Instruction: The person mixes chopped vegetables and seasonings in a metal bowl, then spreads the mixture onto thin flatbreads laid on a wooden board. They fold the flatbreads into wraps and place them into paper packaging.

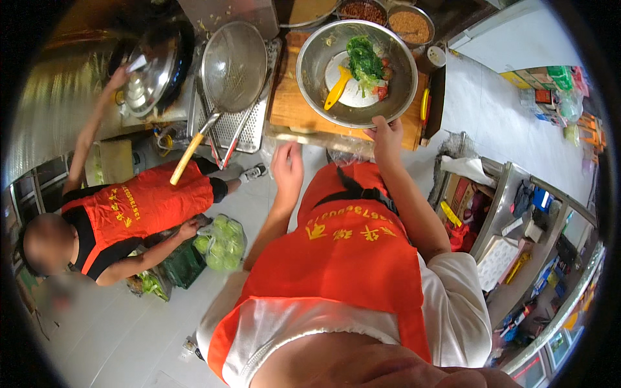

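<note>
A wide steel mixing bowl (404,97) sits on a wooden cutting board (288,103). In it lie chopped leafy greens (365,59), some reddish pieces (381,92) and a yellow-handled utensil (338,88), its kind unclear. My right hand (387,139) grips the bowl's near rim, thumb and fingers closed around the edge. In front of the board's near left edge is my left hand (286,167), apart from the bowl. Its fingers are loosely bent, and I see nothing in them.
A large wood-handled strainer (234,64) rests over a perforated metal tray (249,132) left of the board. Spice bowls (411,26) stand behind. At left, a co-worker in a red apron (149,200) reaches toward a wok lid (154,71). Cluttered shelves (517,226) stand at right.
</note>
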### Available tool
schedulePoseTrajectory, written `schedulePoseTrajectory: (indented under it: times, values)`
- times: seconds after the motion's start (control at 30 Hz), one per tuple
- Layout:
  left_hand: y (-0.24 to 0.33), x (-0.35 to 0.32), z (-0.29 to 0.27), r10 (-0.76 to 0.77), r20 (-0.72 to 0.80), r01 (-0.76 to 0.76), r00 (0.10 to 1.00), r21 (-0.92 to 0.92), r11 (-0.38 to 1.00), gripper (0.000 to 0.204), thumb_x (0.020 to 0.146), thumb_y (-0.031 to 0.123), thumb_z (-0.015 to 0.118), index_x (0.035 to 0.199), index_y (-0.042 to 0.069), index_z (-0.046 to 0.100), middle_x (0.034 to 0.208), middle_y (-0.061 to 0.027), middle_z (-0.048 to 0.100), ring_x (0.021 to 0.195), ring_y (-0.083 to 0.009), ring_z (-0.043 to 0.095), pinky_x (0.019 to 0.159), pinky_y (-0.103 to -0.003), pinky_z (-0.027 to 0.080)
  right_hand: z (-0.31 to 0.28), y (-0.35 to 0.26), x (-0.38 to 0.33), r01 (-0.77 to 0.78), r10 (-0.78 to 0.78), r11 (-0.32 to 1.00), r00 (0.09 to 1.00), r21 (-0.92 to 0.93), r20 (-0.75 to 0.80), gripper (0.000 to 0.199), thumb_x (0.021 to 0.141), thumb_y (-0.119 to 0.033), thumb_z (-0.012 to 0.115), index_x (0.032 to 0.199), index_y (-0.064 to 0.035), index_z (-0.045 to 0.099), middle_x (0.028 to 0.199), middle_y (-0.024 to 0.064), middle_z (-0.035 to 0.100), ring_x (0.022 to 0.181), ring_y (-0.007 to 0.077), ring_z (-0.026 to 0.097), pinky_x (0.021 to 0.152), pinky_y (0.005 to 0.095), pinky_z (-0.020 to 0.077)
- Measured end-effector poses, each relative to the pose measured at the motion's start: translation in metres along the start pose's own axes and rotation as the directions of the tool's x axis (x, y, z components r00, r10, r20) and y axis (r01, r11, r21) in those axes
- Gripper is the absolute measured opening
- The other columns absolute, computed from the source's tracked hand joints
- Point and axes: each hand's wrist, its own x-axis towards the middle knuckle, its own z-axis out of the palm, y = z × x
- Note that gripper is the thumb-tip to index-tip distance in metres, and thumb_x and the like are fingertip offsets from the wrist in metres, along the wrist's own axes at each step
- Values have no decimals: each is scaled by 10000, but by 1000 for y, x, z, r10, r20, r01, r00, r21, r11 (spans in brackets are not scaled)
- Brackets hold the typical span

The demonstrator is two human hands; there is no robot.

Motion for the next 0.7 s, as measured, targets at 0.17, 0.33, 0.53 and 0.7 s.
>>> schedulePoseTrajectory:
  times: [0.17,0.33,0.53,0.7]
  values:
    - [40,106,80,120,588,-454,800,462,762,291,844,267,633,1030,46,596,966,-178,670,879,-335,656,750,-425,519,-8,67,10,-58,57,998,996,-20,-62,206,845,-34,566,1048,-12,538,947,64,611,739,152,626,583,282,583]
    - [7,120,123,-193,773,-481,605,547,685,275,853,230,575,1061,49,580,979,-210,678,924,-359,661,782,-472,511,-23,81,18,-106,108,994,991,33,-80,247,897,-89,604,1113,-9,513,1002,94,605,777,184,646,648,288,594]
    - [49,122,39,-281,754,-261,593,511,819,247,848,230,543,1027,59,546,954,-206,669,907,-389,650,760,-499,485,-46,64,1,-314,314,947,949,69,13,440,944,-218,606,1283,4,434,1116,112,577,929,224,664,741,303,588]
    - [67,71,39,-272,696,-148,664,479,865,190,842,210,585,977,86,536,721,-182,650,767,-415,649,709,-509,485,-16,1,-37,-567,538,824,784,5,310,530,937,-379,609,1291,-18,450,1064,87,596,898,194,643,714,314,550]
